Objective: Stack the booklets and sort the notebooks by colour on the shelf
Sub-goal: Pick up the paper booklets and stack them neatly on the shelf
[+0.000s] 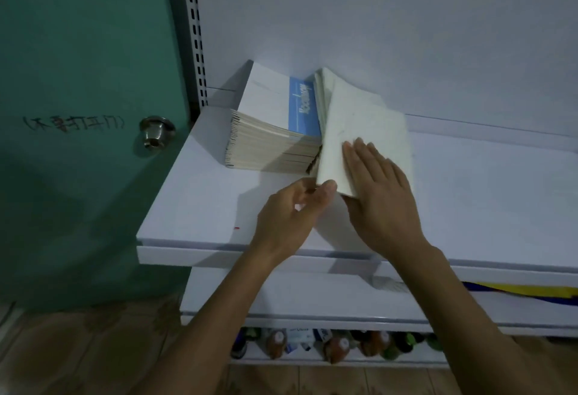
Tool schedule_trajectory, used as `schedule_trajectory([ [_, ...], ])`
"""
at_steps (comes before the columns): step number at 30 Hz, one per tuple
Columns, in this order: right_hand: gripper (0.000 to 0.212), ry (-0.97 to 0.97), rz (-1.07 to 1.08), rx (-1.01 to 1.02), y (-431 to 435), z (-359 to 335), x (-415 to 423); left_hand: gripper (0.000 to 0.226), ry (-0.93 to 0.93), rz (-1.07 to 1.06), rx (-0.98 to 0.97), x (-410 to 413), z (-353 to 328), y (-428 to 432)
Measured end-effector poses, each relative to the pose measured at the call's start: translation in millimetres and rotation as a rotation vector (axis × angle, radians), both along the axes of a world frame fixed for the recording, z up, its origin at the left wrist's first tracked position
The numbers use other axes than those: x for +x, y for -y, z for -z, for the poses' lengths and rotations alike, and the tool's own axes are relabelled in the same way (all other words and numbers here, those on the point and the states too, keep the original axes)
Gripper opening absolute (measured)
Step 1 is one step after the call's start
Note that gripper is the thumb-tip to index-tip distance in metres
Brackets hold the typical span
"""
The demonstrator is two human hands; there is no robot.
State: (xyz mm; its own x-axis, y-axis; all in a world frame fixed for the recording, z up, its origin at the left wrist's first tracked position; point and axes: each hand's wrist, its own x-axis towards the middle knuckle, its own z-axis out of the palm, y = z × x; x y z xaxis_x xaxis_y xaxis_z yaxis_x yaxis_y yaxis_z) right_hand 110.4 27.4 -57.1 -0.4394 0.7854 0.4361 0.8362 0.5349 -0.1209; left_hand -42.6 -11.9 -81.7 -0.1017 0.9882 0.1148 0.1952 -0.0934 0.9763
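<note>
A thick stack of white booklets [272, 119], its top cover showing a blue panel, lies flat at the back left of the white shelf [200, 207]. Against its right side leans a tilted bundle of pale booklets [362, 119]. My right hand [381, 194] lies flat on that bundle with straight fingers. My left hand [291, 210] pinches the bundle's near lower corner between thumb and fingers.
A green door [78, 82] with a metal knob [156, 132] stands left of the shelf's slotted upright [195, 32]. Yellow and blue items [525, 290] lie on the shelf below at right. Several bottles [337, 346] line the lowest shelf. The back panel is white.
</note>
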Motion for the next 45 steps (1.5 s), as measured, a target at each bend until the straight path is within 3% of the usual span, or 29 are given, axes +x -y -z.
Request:
schedule_trajectory([
  [6, 0.073, -0.016, -0.04, 0.066, 49, 32, -26, 0.077, 0.28, 0.3, -0.057, -14, -10, 12],
  [9, 0.071, 0.035, -0.081, 0.135, 50, 25, -23, 0.044, 0.342, 0.36, -0.102, -20, -19, 15],
  [14, 0.076, 0.084, -0.145, 0.055, 44, 9, -26, 0.04, 0.313, 0.279, -0.114, -34, -19, 13],
  [19, 0.1, -0.079, -0.148, -0.05, 36, 2, -30, 0.034, 0.355, 0.117, -0.073, -43, -1, 18],
  [23, 0.114, -0.235, -0.143, -0.141, 19, -18, -17, 0.013, 0.441, -0.05, 0.044, -38, 1, 13],
  [25, 0.106, -0.415, -0.091, -0.237, 6, -30, -6, 0.014, 0.487, -0.11, 0.052, -39, 0, 10],
  [28, 0.075, -0.549, 0.034, -0.153, -21, -43, 1, 0.017, 0.597, -0.088, 0.01, -41, -3, 7],
  [30, 0.068, -0.454, 0.116, -0.141, -41, -41, 3, 0.018, 0.633, -0.055, 0.002, -42, -4, 6],
  [34, 0.073, -0.013, 0.184, -0.176, -51, -12, 6, 0.019, 0.646, -0.019, 0.006, -44, -1, 4],
  [40, 0.035, -0.077, 0.241, 0.169, -31, -11, 27, 0.018, 0.624, -0.012, 0.012, -45, 0, 3],
  [45, 0.041, -0.341, 0.199, 0.239, -4, -29, 22, 0.018, 0.62, 0.001, -0.028, -45, -2, 4],
])
